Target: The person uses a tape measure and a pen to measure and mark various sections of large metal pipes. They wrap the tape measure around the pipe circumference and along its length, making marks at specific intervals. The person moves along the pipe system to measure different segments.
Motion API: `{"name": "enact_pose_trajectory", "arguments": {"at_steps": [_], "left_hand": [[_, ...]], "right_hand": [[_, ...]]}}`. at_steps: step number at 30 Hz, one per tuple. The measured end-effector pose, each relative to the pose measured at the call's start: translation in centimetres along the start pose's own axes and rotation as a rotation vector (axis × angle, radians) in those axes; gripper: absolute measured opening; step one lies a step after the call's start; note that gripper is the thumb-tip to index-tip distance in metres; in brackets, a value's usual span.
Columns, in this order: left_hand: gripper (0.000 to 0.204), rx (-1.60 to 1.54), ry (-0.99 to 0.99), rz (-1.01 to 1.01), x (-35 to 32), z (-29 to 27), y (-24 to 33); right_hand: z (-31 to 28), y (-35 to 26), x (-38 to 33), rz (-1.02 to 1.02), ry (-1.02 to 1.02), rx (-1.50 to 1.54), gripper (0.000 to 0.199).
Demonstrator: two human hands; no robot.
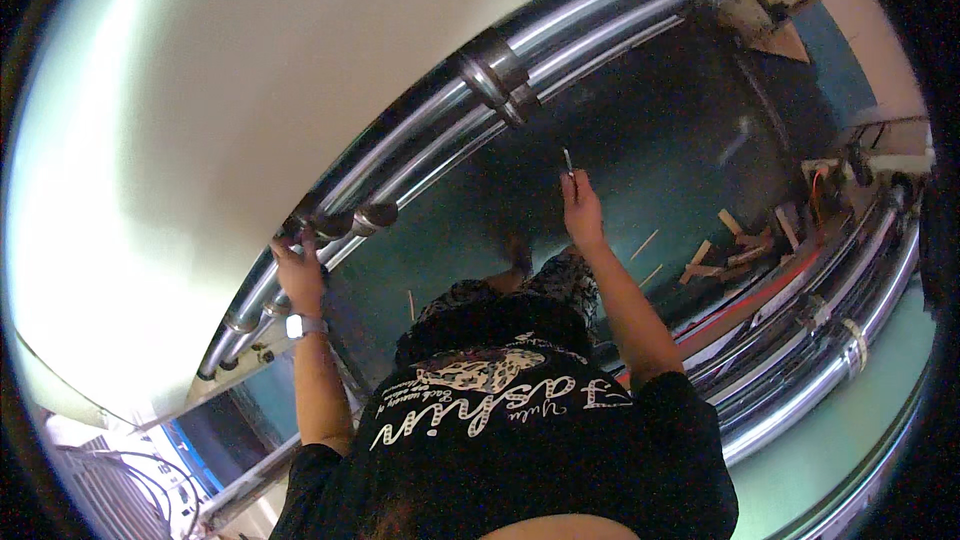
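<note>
My left hand (298, 275), below a light-coloured wristwatch, is at the left end of a pair of long shiny metal bars (430, 115). Its fingers bend over the bar beside a dark collar (333, 225), and their tips are partly hidden. Out in front of my body, my right hand (583, 212) is closed around a small thin tool (567, 160). A narrow silvery tip sticks up past its fingers; the rest lies inside the hand, so its exact kind does not show. That tool is apart from the bars.
A large pale sheet (200, 90) spreads beyond the bars. On the dark green floor (660, 130) lie several wood strips (735, 250) at the right. More metal bars (790, 410) run along my right side, beside a red strip (740, 298). Cables (150, 480) hang at lower left.
</note>
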State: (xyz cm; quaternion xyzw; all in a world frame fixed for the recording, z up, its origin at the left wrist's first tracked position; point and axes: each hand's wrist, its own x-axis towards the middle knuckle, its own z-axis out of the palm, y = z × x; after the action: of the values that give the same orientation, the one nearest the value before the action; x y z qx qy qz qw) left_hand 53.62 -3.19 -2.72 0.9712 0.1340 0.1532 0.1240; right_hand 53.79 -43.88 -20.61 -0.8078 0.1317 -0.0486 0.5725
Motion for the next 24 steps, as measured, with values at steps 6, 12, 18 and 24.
{"name": "enact_pose_trajectory", "arguments": {"at_steps": [6,12,18,24], "left_hand": [[0.061,0.245,-0.188,0.161,6.5,-2.1,1.3],[0.068,0.193,-0.380,0.057,6.1,-1.9,3.4],[0.072,0.366,-0.431,-0.042,6.1,-2.3,5.5],[0.070,0.337,-0.371,0.069,6.7,-1.2,2.1]], "right_hand": [[3.0,1.2,2.1,0.178,0.065,0.357,0.018],[5.9,3.0,4.0,0.139,0.128,0.497,0.018],[8.1,3.0,5.1,0.330,0.210,0.799,0.018],[9.5,1.2,7.5,0.593,0.280,1.194,0.024]]}}
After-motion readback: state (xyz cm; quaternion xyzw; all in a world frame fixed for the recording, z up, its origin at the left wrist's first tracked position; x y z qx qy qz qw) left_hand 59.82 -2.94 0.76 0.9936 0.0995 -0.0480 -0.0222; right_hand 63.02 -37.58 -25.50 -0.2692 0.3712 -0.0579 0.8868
